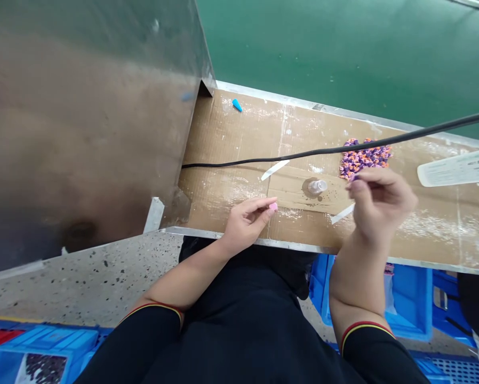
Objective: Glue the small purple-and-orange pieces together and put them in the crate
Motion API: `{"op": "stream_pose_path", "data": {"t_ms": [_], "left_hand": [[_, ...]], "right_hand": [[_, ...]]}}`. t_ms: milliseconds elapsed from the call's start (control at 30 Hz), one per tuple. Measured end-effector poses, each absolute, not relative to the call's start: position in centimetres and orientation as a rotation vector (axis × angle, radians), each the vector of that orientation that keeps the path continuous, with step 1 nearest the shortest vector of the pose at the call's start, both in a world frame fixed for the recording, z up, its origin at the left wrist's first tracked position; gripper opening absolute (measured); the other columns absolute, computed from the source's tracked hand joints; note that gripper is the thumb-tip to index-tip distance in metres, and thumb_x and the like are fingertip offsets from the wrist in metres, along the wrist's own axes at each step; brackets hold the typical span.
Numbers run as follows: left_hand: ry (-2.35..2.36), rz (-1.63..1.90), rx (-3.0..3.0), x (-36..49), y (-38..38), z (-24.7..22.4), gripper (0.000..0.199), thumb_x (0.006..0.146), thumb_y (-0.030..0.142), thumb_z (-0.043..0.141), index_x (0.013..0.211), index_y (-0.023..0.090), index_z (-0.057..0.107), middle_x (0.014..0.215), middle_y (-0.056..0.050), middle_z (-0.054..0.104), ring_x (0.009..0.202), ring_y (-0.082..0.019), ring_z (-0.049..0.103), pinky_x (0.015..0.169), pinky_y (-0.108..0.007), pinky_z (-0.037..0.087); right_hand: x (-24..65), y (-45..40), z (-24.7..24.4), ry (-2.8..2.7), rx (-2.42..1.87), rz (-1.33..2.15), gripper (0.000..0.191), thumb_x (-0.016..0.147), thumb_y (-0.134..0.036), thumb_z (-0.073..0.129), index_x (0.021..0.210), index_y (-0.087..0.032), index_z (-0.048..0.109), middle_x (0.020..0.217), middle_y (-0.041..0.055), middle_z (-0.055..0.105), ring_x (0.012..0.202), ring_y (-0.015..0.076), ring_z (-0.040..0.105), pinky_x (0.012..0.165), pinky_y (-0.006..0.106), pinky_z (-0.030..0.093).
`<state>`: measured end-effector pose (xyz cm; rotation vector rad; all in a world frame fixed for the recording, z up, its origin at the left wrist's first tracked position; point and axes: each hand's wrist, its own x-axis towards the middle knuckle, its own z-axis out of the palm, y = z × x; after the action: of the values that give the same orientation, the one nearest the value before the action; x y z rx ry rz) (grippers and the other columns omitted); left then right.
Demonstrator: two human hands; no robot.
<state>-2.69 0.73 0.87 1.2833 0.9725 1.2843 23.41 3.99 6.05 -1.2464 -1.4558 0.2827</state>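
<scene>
My left hand (pixel 245 224) pinches a small pink piece (pixel 273 206) between thumb and fingertips, just above the near part of the cardboard-covered bench. My right hand (pixel 381 202) is raised beside a patch of small purple, pink and orange pieces (pixel 365 159). Its thumb and fingers are pinched on a small purple piece (pixel 354 178), blurred and partly hidden. Between my hands a small clear cup (pixel 317 186) stands on a strip of cardboard (pixel 291 189), which is taped down and has dark wet spots near the cup.
A black cable (pixel 255 160) crosses above the bench. A blue cone-shaped piece (pixel 237 105) lies at the far left, a white printed bottle (pixel 459 168) at the right. A tall metal panel (pixel 91 117) bounds the left side. Blue crates (pixel 411 304) sit below the bench; a green surface (pixel 343 53) lies beyond.
</scene>
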Motion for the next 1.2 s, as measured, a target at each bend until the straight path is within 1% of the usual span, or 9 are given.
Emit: {"op": "stream_pose_path", "data": {"t_ms": [167, 267, 500, 567, 767, 900, 1033, 1100, 1200], "left_hand": [[1.035, 1.347, 1.312, -2.5, 0.9, 0.6, 0.017, 0.096, 0.028, 0.081, 0.111, 0.022, 0.087, 0.1, -0.008, 0.083, 0.087, -0.015, 0.079, 0.078, -0.024, 0.066], [1.067, 1.319, 1.231, -2.4, 0.7, 0.4, 0.019, 0.096, 0.032, 0.083, 0.111, 0.021, 0.086, 0.102, -0.008, 0.084, 0.087, -0.016, 0.08, 0.08, -0.026, 0.067], [1.078, 1.462, 1.403, -2.2, 0.6, 0.1, 0.015, 0.101, 0.022, 0.076, 0.112, 0.026, 0.086, 0.103, -0.005, 0.083, 0.096, -0.015, 0.079, 0.089, -0.027, 0.065], [1.089, 1.553, 1.444, -2.1, 0.5, 0.0, 0.02, 0.101, 0.018, 0.075, 0.116, 0.027, 0.085, 0.103, -0.004, 0.082, 0.094, -0.013, 0.078, 0.086, -0.025, 0.064], [1.043, 1.671, 1.712, -2.5, 0.3, -0.3, 0.03, 0.099, 0.017, 0.078, 0.127, 0.029, 0.081, 0.103, -0.002, 0.074, 0.087, -0.009, 0.074, 0.075, -0.02, 0.063], [1.04, 1.663, 1.927, -2.7, 0.5, -0.3, 0.027, 0.104, 0.017, 0.071, 0.128, 0.025, 0.078, 0.119, -0.007, 0.076, 0.098, -0.014, 0.077, 0.084, -0.028, 0.068], [0.98, 1.724, 1.955, -2.6, 0.6, -0.1, 0.027, 0.1, 0.011, 0.074, 0.122, 0.024, 0.079, 0.112, -0.005, 0.083, 0.1, -0.017, 0.081, 0.09, -0.031, 0.068], [0.984, 1.693, 1.811, -2.5, 0.3, 0.0, 0.021, 0.101, 0.013, 0.073, 0.117, 0.024, 0.082, 0.107, -0.004, 0.085, 0.097, -0.017, 0.082, 0.088, -0.03, 0.068], [1.04, 1.56, 1.261, -2.0, -0.3, 0.1, 0.013, 0.102, 0.034, 0.077, 0.103, 0.023, 0.084, 0.095, -0.005, 0.085, 0.083, -0.016, 0.082, 0.08, -0.028, 0.068]], "right_hand": [[15.1, -0.2, 3.2, -1.33, -1.083, 0.591, 0.003, 0.1, -0.026, 0.077, 0.102, -0.027, 0.075, 0.089, 0.0007, 0.074, 0.075, 0.0169, 0.077, 0.061, 0.03, 0.063], [12.2, -1.6, 1.4, -1.15, -1.118, 0.589, 0.001, 0.104, -0.027, 0.073, 0.105, -0.027, 0.073, 0.093, 0.0005, 0.073, 0.074, 0.0154, 0.079, 0.055, 0.025, 0.061], [10.7, -2.4, 0.9, -1.194, -1.154, 0.633, 0.004, 0.104, -0.031, 0.073, 0.103, -0.027, 0.072, 0.096, 0.0021, 0.077, 0.082, 0.0176, 0.082, 0.071, 0.031, 0.071], [10.4, -2.5, 1.2, -1.117, -1.146, 0.741, 0.009, 0.103, -0.036, 0.074, 0.103, -0.027, 0.072, 0.097, 0.0016, 0.077, 0.085, 0.0176, 0.083, 0.07, 0.029, 0.071], [10.7, -2.5, 1.0, -0.835, -1.123, 1.213, 0.029, 0.096, -0.054, 0.081, 0.1, -0.029, 0.068, 0.09, -0.0023, 0.08, 0.08, 0.0166, 0.083, 0.047, 0.018, 0.061], [11.7, -2.6, 1.3, -0.689, -1.109, 1.341, 0.033, 0.089, -0.055, 0.088, 0.097, -0.029, 0.068, 0.086, -0.0048, 0.08, 0.085, 0.0174, 0.085, 0.051, 0.018, 0.063], [11.8, -2.9, 1.8, -0.631, -1.105, 1.359, 0.037, 0.084, -0.056, 0.092, 0.094, -0.028, 0.07, 0.083, -0.0043, 0.081, 0.082, 0.0173, 0.085, 0.051, 0.017, 0.062], [11.5, -3.1, 1.9, -0.661, -1.121, 1.312, 0.038, 0.086, -0.058, 0.091, 0.094, -0.027, 0.071, 0.083, -0.0026, 0.082, 0.081, 0.0185, 0.085, 0.051, 0.018, 0.062], [10.7, -3.4, 1.9, -0.77, -1.164, 1.144, 0.034, 0.09, -0.056, 0.087, 0.097, -0.026, 0.074, 0.083, 0.0003, 0.082, 0.079, 0.0196, 0.084, 0.056, 0.023, 0.065]]}}
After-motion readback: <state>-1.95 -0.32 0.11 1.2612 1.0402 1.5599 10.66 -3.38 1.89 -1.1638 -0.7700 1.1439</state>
